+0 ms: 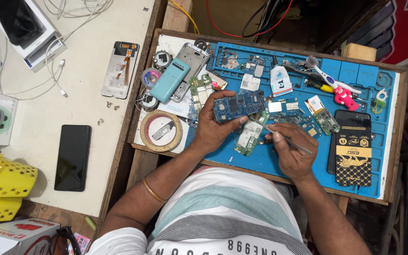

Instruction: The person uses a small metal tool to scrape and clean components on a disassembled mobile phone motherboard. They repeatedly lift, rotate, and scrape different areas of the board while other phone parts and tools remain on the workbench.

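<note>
From the head view, the left hand [212,128] is closed around a blue rectangular circuit board [236,106], thumb on its lower edge and fingers curled over its left end, holding it tilted just above the blue silicone work mat [260,160] on the wooden-framed worktop. The right hand [289,153] pinches a thin metal pair of tweezers [286,139] pen-fashion, fingers shut tight on the shaft, the tip pointing up-left toward the board's lower right corner (whether it touches there cannot be told). Directly below the held board and between the two hands lies a green circuit board with a silver shield [247,137]. Left of the left hand sits a roll of tan tape [161,131]; right of the right hand lies a black phone [352,146] with a black-and-gold patterned card on it.
</note>
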Available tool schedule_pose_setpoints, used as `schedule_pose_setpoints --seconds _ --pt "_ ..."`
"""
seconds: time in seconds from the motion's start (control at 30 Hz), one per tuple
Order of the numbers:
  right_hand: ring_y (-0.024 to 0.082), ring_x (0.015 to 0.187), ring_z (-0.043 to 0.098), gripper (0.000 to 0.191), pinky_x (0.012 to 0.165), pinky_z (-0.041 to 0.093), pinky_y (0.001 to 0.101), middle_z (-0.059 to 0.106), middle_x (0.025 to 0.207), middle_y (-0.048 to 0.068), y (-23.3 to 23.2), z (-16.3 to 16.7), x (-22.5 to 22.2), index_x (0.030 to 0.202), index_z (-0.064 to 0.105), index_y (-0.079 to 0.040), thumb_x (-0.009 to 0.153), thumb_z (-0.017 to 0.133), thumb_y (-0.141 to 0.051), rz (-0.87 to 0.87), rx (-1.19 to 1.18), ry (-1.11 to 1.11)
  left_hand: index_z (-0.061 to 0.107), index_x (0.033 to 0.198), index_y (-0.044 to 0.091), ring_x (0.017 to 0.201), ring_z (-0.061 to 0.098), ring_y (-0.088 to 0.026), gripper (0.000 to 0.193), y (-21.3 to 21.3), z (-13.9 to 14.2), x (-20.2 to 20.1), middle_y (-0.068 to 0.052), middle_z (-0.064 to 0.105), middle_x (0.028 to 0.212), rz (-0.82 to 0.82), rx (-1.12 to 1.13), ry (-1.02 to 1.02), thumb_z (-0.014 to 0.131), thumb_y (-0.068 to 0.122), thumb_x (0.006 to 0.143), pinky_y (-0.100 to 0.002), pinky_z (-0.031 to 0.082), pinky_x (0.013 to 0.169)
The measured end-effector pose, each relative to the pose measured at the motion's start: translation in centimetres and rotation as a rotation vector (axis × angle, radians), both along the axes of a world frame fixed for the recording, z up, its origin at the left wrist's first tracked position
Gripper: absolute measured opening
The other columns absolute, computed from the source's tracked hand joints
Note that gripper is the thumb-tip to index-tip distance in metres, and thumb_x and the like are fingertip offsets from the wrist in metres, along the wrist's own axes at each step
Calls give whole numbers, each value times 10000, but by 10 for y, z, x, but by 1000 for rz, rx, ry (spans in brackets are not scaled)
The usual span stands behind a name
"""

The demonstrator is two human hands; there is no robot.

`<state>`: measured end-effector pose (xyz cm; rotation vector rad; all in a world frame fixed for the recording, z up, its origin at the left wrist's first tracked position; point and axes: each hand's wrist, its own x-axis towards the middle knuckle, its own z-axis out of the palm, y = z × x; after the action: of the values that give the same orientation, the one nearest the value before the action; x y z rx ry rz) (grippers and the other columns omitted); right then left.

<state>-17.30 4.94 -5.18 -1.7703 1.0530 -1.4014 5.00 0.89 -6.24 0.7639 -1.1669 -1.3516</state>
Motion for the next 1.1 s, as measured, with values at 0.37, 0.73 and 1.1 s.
schedule_pose_setpoints --seconds 0.37,0.73,1.1 --pt "197 909 754 177 787 627 293 756 1025 167 1 0 0 1180 696 42 1061 618 -62 -3 14 1 475 1447 76 1158 693 -152 582 0 -2 0 -98 697 1232 -44 -8 -7 754 -21 945 -317 633 1002" --pt "199 951 755 278 814 640 309 735 1170 180 -3 -9 -2 1324 610 20 1143 517 -169 -47 4 -215 429 1485 82 1218 686 -189 603 1 0 0 -125 677 1283 -117 -18 66 734 9 970 -375 623 1071" --pt "143 1109 685 528 919 581 266 655 1419 161 -2 -6 -3 1435 582 -11 984 753 -225 -73 74 -46 473 1461 75 1171 711 -185 599 5 -3 2 -115 691 1264 -272 -41 73 775 -10 951 -381 648 1031"
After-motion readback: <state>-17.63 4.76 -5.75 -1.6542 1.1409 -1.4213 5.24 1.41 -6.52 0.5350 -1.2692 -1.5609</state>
